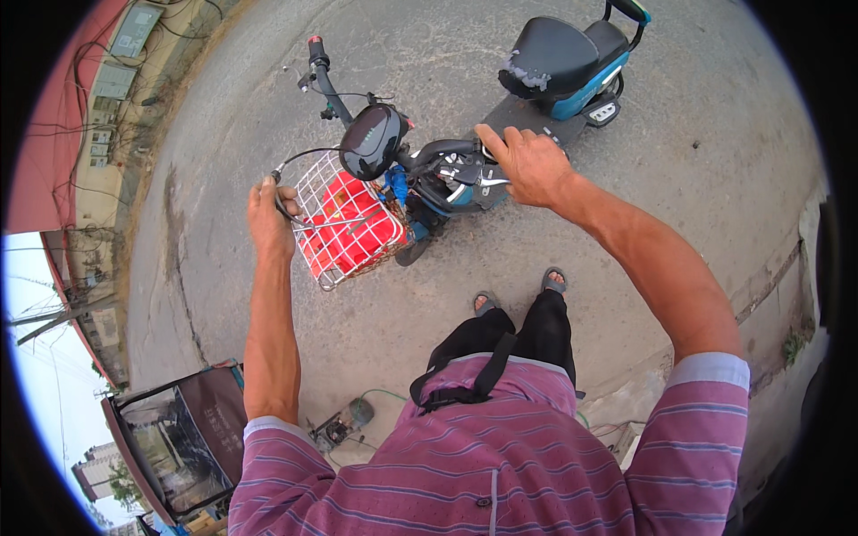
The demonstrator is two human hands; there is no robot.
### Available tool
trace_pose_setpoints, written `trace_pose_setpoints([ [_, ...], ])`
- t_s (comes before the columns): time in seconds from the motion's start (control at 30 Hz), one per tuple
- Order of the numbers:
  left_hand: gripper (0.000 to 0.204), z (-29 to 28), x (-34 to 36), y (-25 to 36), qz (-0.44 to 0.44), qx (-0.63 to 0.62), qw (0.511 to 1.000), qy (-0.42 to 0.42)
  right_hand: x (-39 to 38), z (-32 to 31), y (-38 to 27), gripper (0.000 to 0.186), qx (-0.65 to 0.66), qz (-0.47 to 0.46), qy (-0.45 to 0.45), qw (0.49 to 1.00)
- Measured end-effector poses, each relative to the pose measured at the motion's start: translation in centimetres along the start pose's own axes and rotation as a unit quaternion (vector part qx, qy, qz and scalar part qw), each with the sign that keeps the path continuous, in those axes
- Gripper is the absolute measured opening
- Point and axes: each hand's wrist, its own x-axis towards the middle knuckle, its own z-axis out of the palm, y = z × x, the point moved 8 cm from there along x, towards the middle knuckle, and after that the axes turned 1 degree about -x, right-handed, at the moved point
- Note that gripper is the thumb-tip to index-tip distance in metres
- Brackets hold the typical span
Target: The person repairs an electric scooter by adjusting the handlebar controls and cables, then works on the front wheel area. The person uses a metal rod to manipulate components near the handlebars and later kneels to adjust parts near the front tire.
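Note:
An electric scooter with a black seat and blue side panels stands in front of me. My left hand is closed, pinching a thin black cable beside the basket. That cable arcs over from the headlight unit. My right hand is closed around the near handlebar grip, whose outer end it hides. A silver brake lever juts out just under its fingers. The white wire basket at the scooter's front holds something bright red. The far handlebar grip is untouched.
A dark brown covered vehicle stands at the lower left. Near my left elbow a small machine lies on the ground, with a green hose by it. Wall boxes and loose wires line the left side. A kerb runs along the right.

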Motion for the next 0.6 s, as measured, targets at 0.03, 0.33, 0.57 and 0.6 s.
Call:
trace_pose_setpoints([
  [0.03, 0.026, -0.2, 0.1, -0.1, 0.001, -0.003, 1.000, -0.001, -0.2, -0.2, -0.2, 0.094, 0.012, 0.006, 0.015, 1.000],
  [0.33, 0.026, -0.3, 0.2, 0.0, 0.008, -0.017, 1.000, -0.018, -0.8, -0.9, -0.9, 0.097, 0.031, 0.036, 0.053, 0.997],
  [0.57, 0.025, -0.3, 0.4, -0.3, 0.005, -0.027, 0.999, -0.019, 0.0, -0.3, -0.3, 0.093, 0.037, 0.018, 0.011, 0.999],
  [0.6, 0.025, -0.3, 0.5, -0.3, 0.007, -0.030, 0.999, -0.023, 0.0, -0.1, -0.1, 0.093, 0.042, 0.019, 0.018, 0.999],
])
